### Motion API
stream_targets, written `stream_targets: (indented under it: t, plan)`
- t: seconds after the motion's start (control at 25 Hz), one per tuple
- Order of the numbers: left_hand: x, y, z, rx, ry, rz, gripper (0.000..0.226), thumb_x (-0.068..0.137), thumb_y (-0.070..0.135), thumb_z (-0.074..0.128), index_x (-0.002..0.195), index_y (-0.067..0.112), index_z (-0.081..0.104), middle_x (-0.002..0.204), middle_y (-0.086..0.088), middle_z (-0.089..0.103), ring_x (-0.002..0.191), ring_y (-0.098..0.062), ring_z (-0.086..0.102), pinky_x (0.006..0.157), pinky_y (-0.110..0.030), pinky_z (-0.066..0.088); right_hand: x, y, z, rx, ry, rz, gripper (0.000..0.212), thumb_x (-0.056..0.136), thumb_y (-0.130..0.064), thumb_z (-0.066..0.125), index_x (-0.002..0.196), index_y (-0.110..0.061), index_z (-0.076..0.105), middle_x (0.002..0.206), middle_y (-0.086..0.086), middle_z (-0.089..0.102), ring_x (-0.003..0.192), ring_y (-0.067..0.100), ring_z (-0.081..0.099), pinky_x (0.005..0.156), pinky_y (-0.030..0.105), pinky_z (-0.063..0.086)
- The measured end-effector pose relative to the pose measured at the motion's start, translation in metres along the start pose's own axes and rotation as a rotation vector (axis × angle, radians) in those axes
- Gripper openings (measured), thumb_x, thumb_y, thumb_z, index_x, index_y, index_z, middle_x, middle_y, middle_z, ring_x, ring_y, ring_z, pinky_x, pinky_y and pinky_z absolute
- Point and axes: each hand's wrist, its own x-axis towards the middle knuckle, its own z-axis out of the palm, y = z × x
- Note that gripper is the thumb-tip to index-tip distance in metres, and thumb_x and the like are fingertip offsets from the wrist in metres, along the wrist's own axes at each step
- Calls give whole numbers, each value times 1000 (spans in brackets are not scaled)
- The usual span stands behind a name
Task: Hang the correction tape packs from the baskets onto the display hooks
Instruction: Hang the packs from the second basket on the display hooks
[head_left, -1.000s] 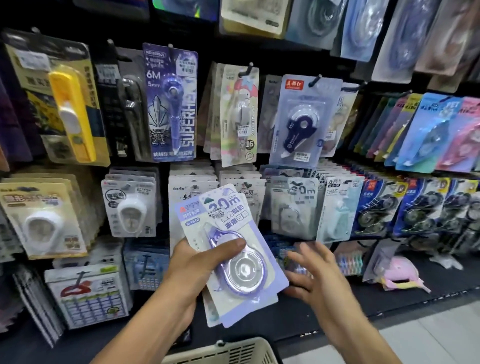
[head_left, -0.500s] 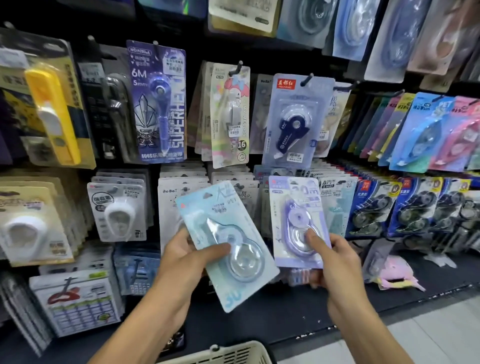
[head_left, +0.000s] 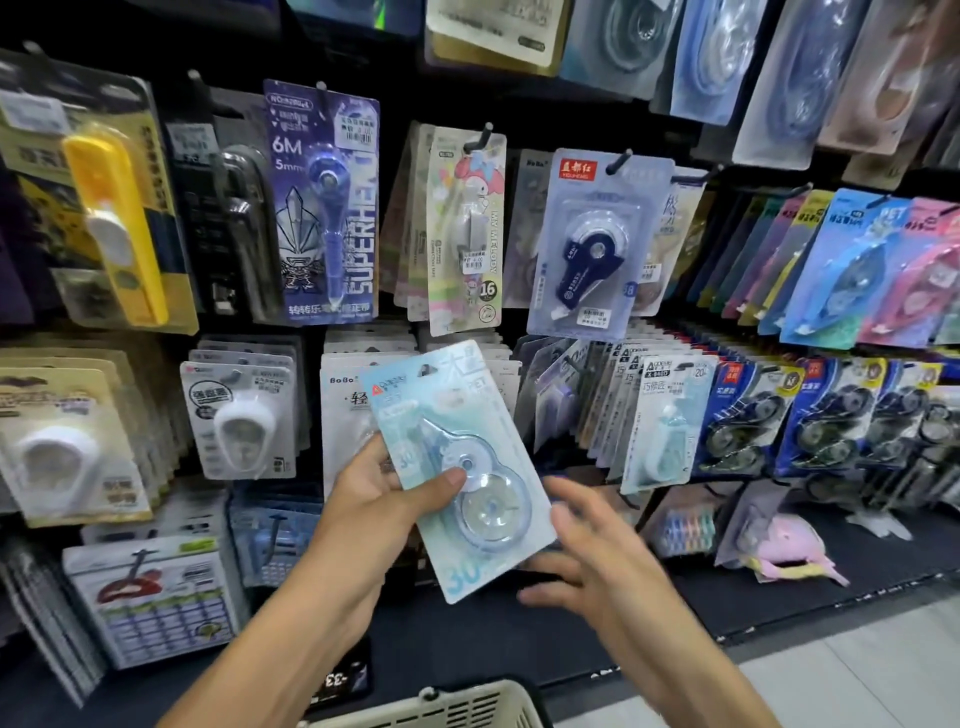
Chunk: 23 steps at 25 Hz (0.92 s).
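**Pale Blue Tape Pack Held Tilted Before the Hooks**

The left hand (head_left: 382, 501) gripped a pale blue correction tape pack (head_left: 457, 467), thumb pressed across its front just above the round clear blister, fingers behind the card. The pack sat in the air in front of the display, not on any hook. Its long axis ran diagonally: the hang-hole end pointed up and to the left, the end printed "30" down and to the right, face toward the camera.

The right hand (head_left: 597, 561) was beside the pack's lower right edge, fingers spread and relaxed, holding nothing; motion blur made it hard to say whether the fingertips touched the card.

Behind the pack hung rows of white BoBo packs (head_left: 343, 415), partly covered by it. To the right hung a light blue X-940D pack (head_left: 662, 421); above, a navy dispenser pack (head_left: 592, 244) on its hook (head_left: 621, 158). A cream basket (head_left: 431, 706) rim showed at the bottom edge.
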Motion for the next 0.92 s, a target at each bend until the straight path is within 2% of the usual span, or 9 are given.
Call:
stream_targets:
  t: [0.04, 0.12, 0.2, 0.32, 0.56, 0.64, 0.76, 0.84, 0.92]
  plan:
    - [0, -1, 3, 5, -24, -6, 43, 73, 13, 79, 114, 20, 69, 103, -5, 81, 90, -21, 78, 65, -26, 62, -2, 3, 11, -17, -95, -40, 43, 73, -33, 87, 111, -27, 69, 101, 14, 77, 68, 27, 72, 54, 33, 57]
    - [1, 0, 7, 87, -39, 7, 33, 79, 16, 78, 111, 21, 69, 105, -1, 80, 96, -22, 77, 70, -24, 60, 3, 6, 17, -21, -30, -128, 30, 73, -24, 88, 99, -24, 72, 84, 12, 75, 46, 19, 60, 39, 27, 48]
    - [6, 4, -1, 510, 35, 138, 28, 89, 30, 75, 115, 27, 66, 118, 11, 73, 111, -15, 69, 88, -27, 55, 11, 2, 5, 108, 177, -145, 27, 78, -20, 79, 102, -13, 69, 74, 11, 69, 41, 16, 51, 36, 26, 43]
    - [13, 5, -32, 1264, 141, 291, 59, 93, 48, 63, 147, 36, 43, 156, 17, 38, 145, -10, 34, 121, -42, 31, 13, -4, -25, 240, 422, -122, 13, 92, -11, 65, 104, -5, 65, 67, 10, 64, 45, 19, 51, 38, 29, 48]
    - [20, -14, -62, 1510, 24, 231, 75, 100, 52, 49, 162, 36, 10, 170, 12, -13, 155, -8, -10, 126, -42, 0, 13, 2, -41, 158, 551, -140, 24, 93, -21, 68, 113, -7, 63, 54, 8, 60, 38, 15, 49, 37, 26, 43]
    - [14, -19, -60, 1482, 29, 301, 72, 99, 48, 52, 161, 36, 16, 171, 11, -7, 155, -6, -8, 125, -39, 0, 12, 6, -39, 273, 437, -81, 43, 91, -16, 71, 128, -21, 49, 79, 10, 77, 57, 21, 70, 48, 31, 56]
    - [0, -29, -62, 1316, 170, 399, 51, 94, 30, 64, 144, 28, 51, 158, 4, 40, 145, -19, 34, 117, -43, 30, 10, 34, -29, 233, 379, 72, 58, 91, -6, 70, 134, -31, 40, 97, 9, 79, 72, 25, 76, 55, 36, 60]
    - [-14, -51, -73, 1205, 161, 238, 32, 92, 22, 65, 123, 23, 63, 127, 2, 62, 117, -22, 56, 100, -39, 45, 6, 79, -9, 67, 320, 197, 42, 94, -5, 66, 129, -20, 50, 88, 8, 79, 63, 23, 71, 52, 33, 58]
    - [-34, -91, -96, 1128, 9, -101, 19, 91, 19, 66, 110, 22, 67, 106, 3, 69, 97, -22, 64, 89, -37, 54, -4, 144, 13, -130, 245, 354, 30, 94, -4, 64, 121, -16, 58, 83, 8, 77, 57, 21, 66, 48, 29, 54]
